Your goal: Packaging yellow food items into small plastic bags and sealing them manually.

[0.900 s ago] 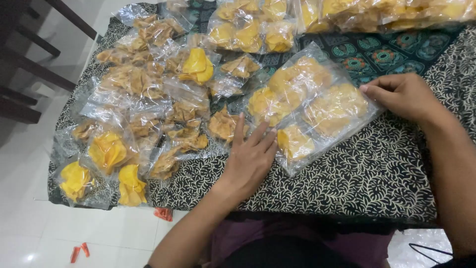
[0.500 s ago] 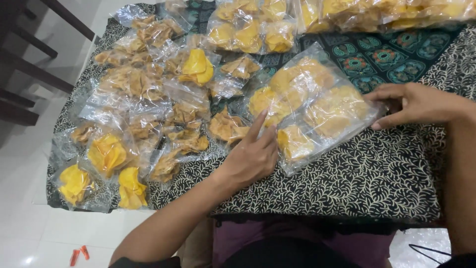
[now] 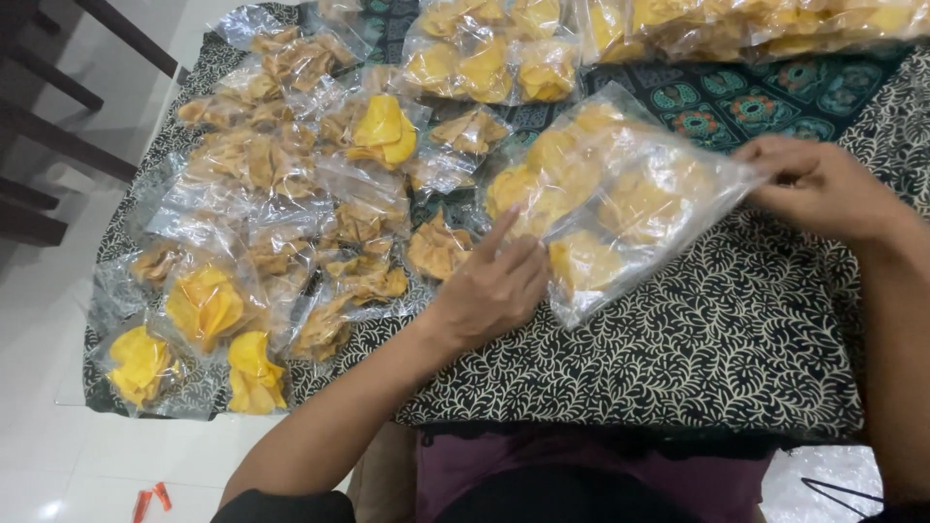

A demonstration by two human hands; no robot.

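A large clear plastic bag holding several smaller packets of yellow chips lies tilted on the table, its right end raised. My right hand pinches the bag's right edge. My left hand rests at the bag's left lower edge, index finger stretched onto it, the other fingers curled.
Many small clear packets of yellow and brown chips cover the left half of the patterned tablecloth. More filled bags lie along the far edge. Dark chair legs stand at the left on the white floor, with small orange scraps below.
My right hand has closed on the bag's right edge and lifted that side off the cloth. My left hand went from flat to a curled, pointing pose.
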